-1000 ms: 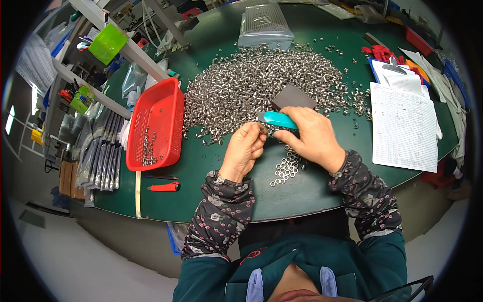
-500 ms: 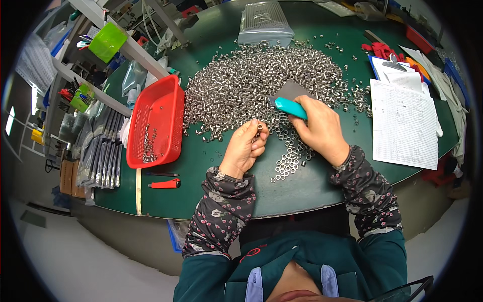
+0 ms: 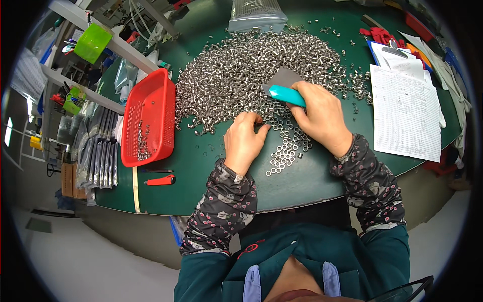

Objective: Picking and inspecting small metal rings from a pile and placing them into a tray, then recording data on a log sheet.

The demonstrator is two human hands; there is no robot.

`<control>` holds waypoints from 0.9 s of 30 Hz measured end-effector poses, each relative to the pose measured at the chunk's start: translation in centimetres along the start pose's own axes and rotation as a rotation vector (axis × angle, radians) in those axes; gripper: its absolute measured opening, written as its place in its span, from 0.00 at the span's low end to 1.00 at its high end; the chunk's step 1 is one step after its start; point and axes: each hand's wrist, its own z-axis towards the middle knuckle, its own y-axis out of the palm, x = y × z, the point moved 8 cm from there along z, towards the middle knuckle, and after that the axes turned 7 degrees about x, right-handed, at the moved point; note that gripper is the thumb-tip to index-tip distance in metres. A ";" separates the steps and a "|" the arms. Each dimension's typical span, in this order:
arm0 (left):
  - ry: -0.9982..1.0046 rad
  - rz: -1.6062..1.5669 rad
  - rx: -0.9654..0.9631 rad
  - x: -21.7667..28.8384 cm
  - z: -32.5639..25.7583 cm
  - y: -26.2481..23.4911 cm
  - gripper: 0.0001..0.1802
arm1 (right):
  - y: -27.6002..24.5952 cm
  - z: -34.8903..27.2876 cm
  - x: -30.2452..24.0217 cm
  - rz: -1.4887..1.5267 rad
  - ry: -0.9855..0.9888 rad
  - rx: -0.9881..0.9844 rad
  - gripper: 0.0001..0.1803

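Note:
My right hand (image 3: pixel 322 113) is closed around a teal utility knife (image 3: pixel 288 95), whose dark tip points left over the pile of small metal rings (image 3: pixel 241 70). My left hand (image 3: pixel 244 140) is palm down at the pile's near edge, with the fingers curled and the thumb close to the index finger. Whatever lies under those fingertips is hidden. Between my hands, loose metal rings (image 3: pixel 286 153) lie flat in a strip running toward me. A dark grey flat sheet (image 3: pixel 285 77) rests on the pile just behind the knife.
A red perforated basket (image 3: pixel 168 110) with some metal pieces stands left of the pile. Near it lies a red utility knife (image 3: pixel 160 180). Printed sheets (image 3: pixel 405 110) and a clipboard (image 3: pixel 395 53) are at the right. A clear plastic bag (image 3: pixel 256 15) lies at the back.
My left hand has turned palm down and lowered to the rings; earlier it held one small ring up in a pinch. My right hand keeps its grip on the teal knife.

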 end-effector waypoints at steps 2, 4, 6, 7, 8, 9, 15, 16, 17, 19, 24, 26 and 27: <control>-0.009 0.054 0.023 0.5 0.1 -0.1 0.11 | 0.1 0.0 0.0 0.004 -0.005 -0.004 0.11; 0.015 0.043 0.039 0.3 0.1 0.1 0.11 | 0.0 0.0 -0.2 -0.006 -0.047 0.023 0.11; 0.042 0.034 0.061 0.3 0.3 -0.2 0.10 | -0.2 0.0 -0.4 -0.007 -0.057 0.031 0.11; -0.008 -0.093 0.036 -0.2 0.5 -0.4 0.10 | -0.3 0.0 -0.5 -0.006 -0.064 0.037 0.11; -0.057 -0.219 0.011 -0.6 0.6 -0.5 0.09 | -0.3 0.0 -0.6 0.001 -0.065 0.038 0.10; -0.170 -0.594 -0.039 -2.3 0.5 0.6 0.07 | -0.6 0.0 -0.9 0.002 -0.074 0.048 0.10; -0.608 -1.661 -0.351 -2.9 -0.2 2.0 0.03 | 0.4 -0.6 -1.1 0.026 -0.008 -0.117 0.12; -0.610 -1.677 -0.349 -2.9 -0.2 2.0 0.03 | 0.4 -0.7 -1.2 0.018 -0.016 -0.125 0.12; -0.606 -1.678 -0.346 -3.0 -0.1 1.9 0.03 | 0.4 -0.6 -1.3 0.018 -0.020 -0.125 0.12; -0.569 -1.676 -0.340 -3.1 0.0 1.7 0.04 | 0.6 -0.6 -1.6 0.034 -0.021 -0.161 0.13; -0.575 -1.690 -0.328 -2.6 0.2 1.4 0.07 | 1.1 -0.8 -2.0 0.078 -0.002 -0.225 0.12; -0.600 -1.666 -0.323 -2.7 0.1 1.7 0.07 | 1.4 -1.0 -1.9 0.094 0.015 -0.247 0.12; -0.569 -1.680 -0.309 -2.7 0.2 1.7 0.07 | 1.7 -1.2 -1.9 0.098 0.001 -0.262 0.12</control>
